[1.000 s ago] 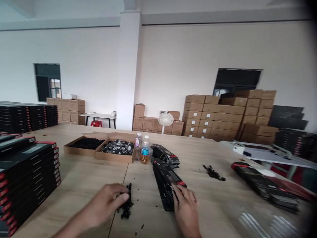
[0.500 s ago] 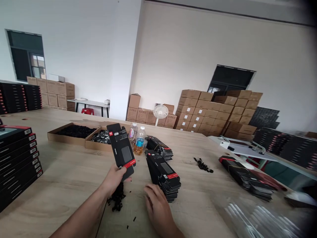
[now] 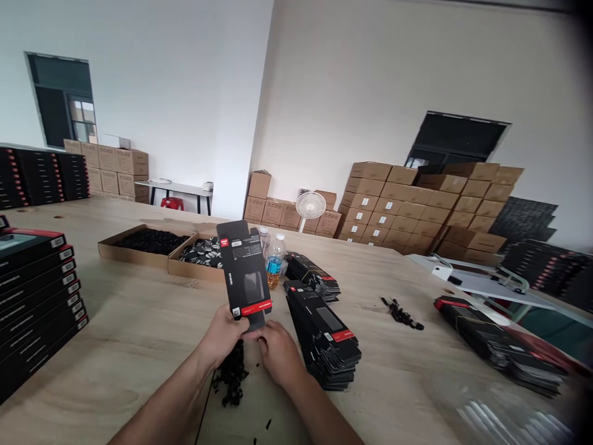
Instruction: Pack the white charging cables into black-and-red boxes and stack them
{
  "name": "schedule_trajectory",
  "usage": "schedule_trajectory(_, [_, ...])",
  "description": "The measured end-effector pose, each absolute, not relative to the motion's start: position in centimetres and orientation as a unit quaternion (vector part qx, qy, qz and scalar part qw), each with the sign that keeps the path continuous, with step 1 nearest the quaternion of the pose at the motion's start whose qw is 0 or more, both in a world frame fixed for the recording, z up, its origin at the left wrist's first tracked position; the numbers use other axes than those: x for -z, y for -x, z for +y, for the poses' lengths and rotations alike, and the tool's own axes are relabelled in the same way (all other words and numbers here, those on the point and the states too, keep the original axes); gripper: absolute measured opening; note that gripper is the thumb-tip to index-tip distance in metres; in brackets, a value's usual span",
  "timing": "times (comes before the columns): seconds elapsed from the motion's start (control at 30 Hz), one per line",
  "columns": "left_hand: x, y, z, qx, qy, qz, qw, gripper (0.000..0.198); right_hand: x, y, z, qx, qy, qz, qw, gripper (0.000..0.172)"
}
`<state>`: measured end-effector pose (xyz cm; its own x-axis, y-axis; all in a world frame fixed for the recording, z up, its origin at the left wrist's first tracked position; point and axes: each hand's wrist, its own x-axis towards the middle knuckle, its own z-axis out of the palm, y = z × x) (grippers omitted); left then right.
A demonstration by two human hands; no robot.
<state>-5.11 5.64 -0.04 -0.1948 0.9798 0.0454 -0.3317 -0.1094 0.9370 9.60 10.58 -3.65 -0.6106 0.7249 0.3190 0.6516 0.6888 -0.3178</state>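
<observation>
Black carton (image 3: 241, 272), mid-frame: left hand (image 3: 224, 332) grasps it low, right hand (image 3: 280, 351) touches, pinch unclear; likely opening it, next needing steadiness.

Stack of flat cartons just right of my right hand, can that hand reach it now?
Probably yes: the stack lies beside the right hand, nothing visibly between, though that hand is at the lower end of the raised carton.

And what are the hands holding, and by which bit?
A rectangular, red-striped black cardboard box, by its lower end. The left hand grips its lower left; the right hand is at the bottom edge, perhaps gripping too.
</observation>
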Motion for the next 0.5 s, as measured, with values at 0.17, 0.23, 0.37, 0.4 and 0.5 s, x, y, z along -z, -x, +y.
schedule_trajectory(0.17, [0.2, 4.1, 5.2, -0.614, -0.393, 0.447, 0.519, 0.028, 2.7, -13.5, 8.6, -0.083, 0.449, -0.868, 0.197, 0.018])
schedule_trajectory(0.23, [0.6, 3.9, 5.3, -0.607, -0.395, 0.461, 0.512, 0.025, 2.3, -14.3, 8.1, -0.117, 0.443, -0.869, 0.187, 0.018])
schedule_trajectory(0.37, [1.1, 3.8, 5.7, -0.605, -0.408, 0.478, 0.488, 0.023, 1.8, -15.0, 8.2, -0.16, 0.392, -0.89, 0.17, 0.03])
schedule_trajectory(0.4, [1.3, 3.8, 5.8, -0.605, -0.415, 0.478, 0.483, 0.024, 1.8, -15.1, 8.3, -0.159, 0.39, -0.892, 0.167, 0.029])
schedule_trajectory(0.5, [1.4, 3.7, 5.7, -0.597, -0.436, 0.471, 0.481, 0.028, 1.7, -15.4, 8.5, -0.158, 0.396, -0.889, 0.166, 0.024])
